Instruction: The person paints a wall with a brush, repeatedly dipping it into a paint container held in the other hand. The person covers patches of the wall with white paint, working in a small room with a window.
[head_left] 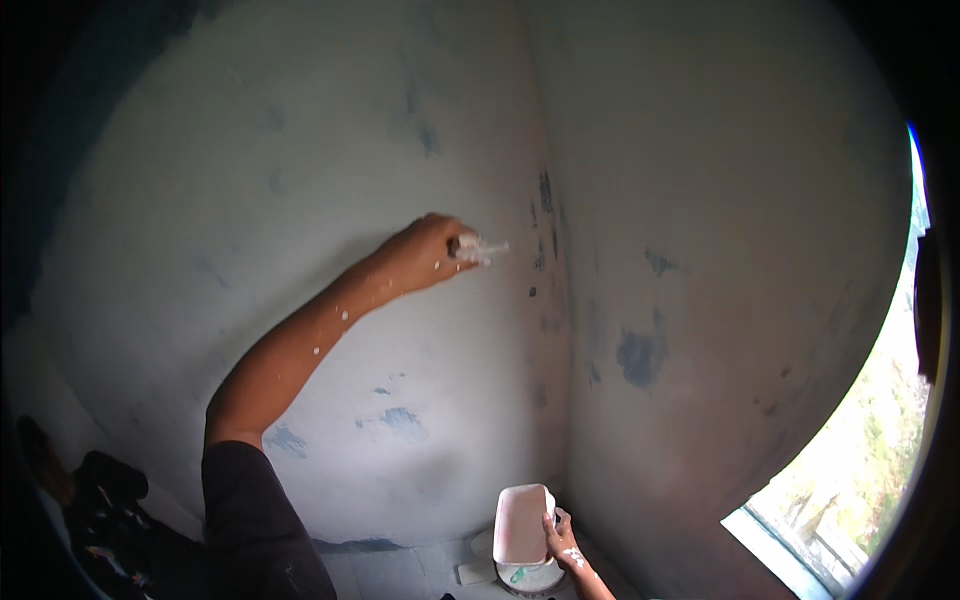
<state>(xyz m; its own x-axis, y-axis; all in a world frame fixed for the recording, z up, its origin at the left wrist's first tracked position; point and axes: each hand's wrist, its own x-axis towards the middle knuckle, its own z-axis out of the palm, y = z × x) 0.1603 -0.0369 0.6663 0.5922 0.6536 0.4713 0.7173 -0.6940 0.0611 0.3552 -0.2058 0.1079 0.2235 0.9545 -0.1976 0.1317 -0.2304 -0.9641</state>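
My left hand (437, 245) reaches up across the wall, its arm dotted with white splashes. Closed in its fingers is a small white-smeared tool (484, 249), pointing right toward the corner; its exact kind is blurred. Low down, my right hand (563, 538) grips the right side of a pale rectangular tub (523, 524), with the thumb at the rim. White smears mark that wrist. The left wall (330, 210) is whitish with bluish-grey patches, and the right wall (700, 200) bears similar dark spots.
A round bucket (535, 577) stands beneath the tub, partly hidden by it. Dark chipped marks (545, 192) run along the wall corner. A bright window opening (850, 480) lies at the right. Dark patterned clothing (120, 520) shows at the lower left, above grey floor tiles (395, 572).
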